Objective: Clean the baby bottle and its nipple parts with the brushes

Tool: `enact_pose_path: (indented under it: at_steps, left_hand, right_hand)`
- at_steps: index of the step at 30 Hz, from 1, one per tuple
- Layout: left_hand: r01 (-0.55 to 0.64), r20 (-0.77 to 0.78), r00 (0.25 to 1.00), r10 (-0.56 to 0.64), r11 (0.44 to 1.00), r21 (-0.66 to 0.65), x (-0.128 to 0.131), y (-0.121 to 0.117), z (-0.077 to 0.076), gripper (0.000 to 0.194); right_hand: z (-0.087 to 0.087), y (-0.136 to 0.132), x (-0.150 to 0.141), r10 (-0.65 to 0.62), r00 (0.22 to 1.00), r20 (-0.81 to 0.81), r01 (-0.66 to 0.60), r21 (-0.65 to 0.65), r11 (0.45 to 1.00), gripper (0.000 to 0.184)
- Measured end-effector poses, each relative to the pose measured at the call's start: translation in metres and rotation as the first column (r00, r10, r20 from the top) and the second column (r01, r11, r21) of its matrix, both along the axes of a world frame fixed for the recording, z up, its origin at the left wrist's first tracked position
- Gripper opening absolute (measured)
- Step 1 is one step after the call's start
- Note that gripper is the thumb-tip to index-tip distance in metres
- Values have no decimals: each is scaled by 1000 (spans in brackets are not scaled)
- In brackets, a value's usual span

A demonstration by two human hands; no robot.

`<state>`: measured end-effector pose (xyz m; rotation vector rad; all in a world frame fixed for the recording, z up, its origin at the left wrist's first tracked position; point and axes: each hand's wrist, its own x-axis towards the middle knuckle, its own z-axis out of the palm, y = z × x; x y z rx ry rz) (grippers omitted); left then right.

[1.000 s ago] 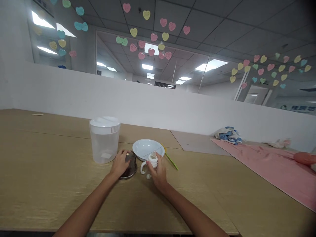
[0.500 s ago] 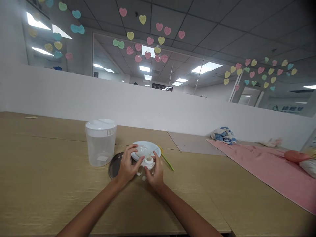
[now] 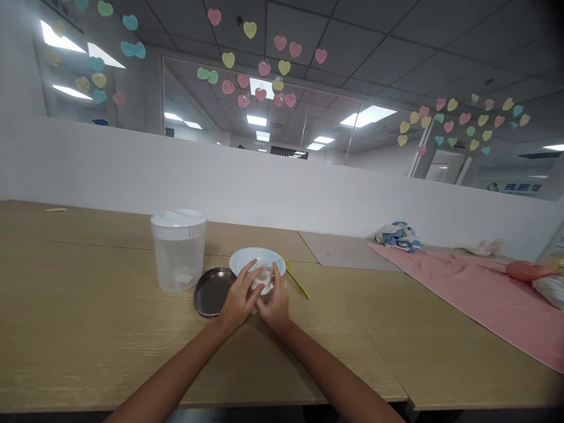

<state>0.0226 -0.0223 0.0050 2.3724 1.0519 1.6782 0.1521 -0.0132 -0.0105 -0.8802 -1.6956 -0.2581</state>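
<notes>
A small white baby bottle with a teat top stands on the wooden table, in front of a white plate. My left hand is closed on the bottle's clear cap from the left. From the right, my right hand grips the bottle's body. The two hands hide most of the bottle. A round metal dish lies just left of my left hand, untouched.
A clear plastic jug with a white lid stands left of the dish. A yellow-green stick lies right of the plate. A pink cloth covers the table's right side, with a blue-white bundle behind it.
My left hand left the metal dish and came over to the bottle, and a clear cap now sits over the teat. My right hand stayed on the bottle.
</notes>
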Motion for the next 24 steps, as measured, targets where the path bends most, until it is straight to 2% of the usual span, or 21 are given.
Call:
enact_pose_path:
  at_steps: [4,17,24]
  left_hand:
    - [37,65,997,-34,998,-41,2,-1,-1,35]
    - [104,141,986,-93,992,-71,3,2,-3,33]
    - [119,171,980,-104,990,-81,4,4,-6,33]
  right_hand:
    - [0,2,0,19,999,28,-20,42,999,61]
    - [2,2,2,-4,1000,15,4,18,1000,63]
    - [0,5,7,67,997,39,-65,-47,997,65]
